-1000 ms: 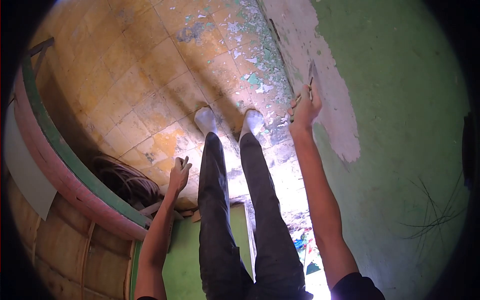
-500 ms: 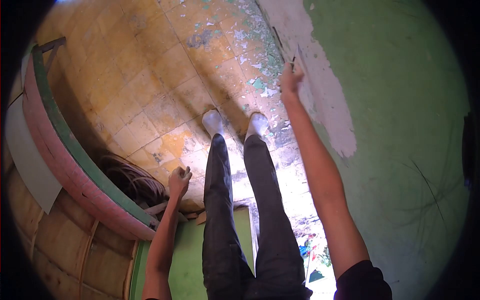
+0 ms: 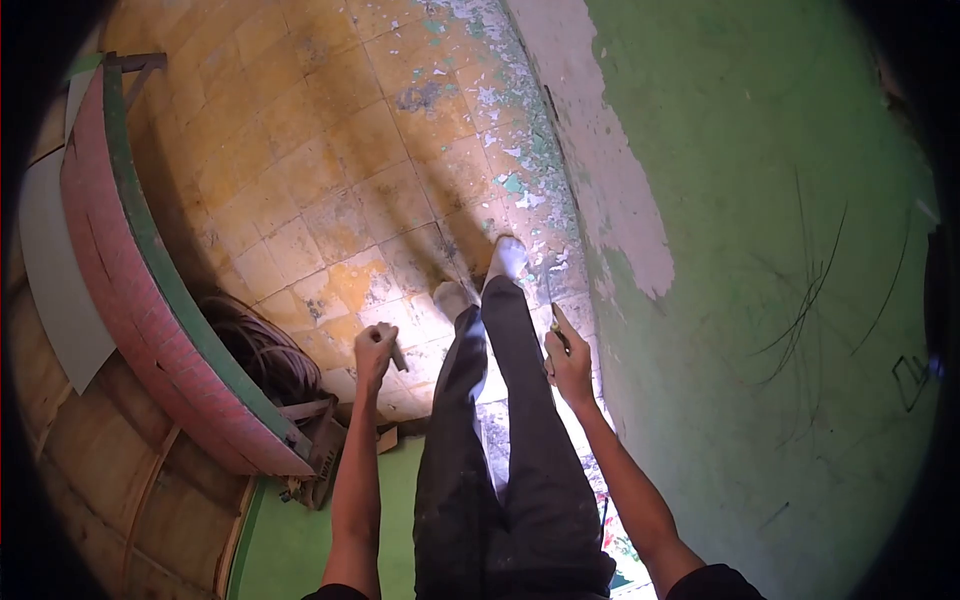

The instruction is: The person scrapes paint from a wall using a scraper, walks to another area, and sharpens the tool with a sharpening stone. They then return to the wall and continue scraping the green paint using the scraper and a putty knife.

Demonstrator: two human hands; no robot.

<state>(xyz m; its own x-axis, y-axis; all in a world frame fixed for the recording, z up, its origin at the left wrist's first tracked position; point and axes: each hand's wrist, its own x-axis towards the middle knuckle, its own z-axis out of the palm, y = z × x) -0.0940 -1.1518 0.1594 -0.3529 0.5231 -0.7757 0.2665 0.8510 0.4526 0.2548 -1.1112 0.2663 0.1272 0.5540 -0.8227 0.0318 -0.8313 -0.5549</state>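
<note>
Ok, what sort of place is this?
Probably an indoor room being renovated: the green wall has a large bare patch, and paint flakes lie along its foot on a worn, stained tile floor.

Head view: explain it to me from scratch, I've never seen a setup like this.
There is no machine here: a person wears one camera on the head, looking down past their own body, so every picture comes from there. The bare arms at the bottom are theirs. The right hand grips a thin tool. The left hand is curled; something may poke out of it, but it is too unclear to name. Between the hands are the legs. Pale and green flakes lie on the tiled floor, along the green wall, which has a pale patch.
</note>
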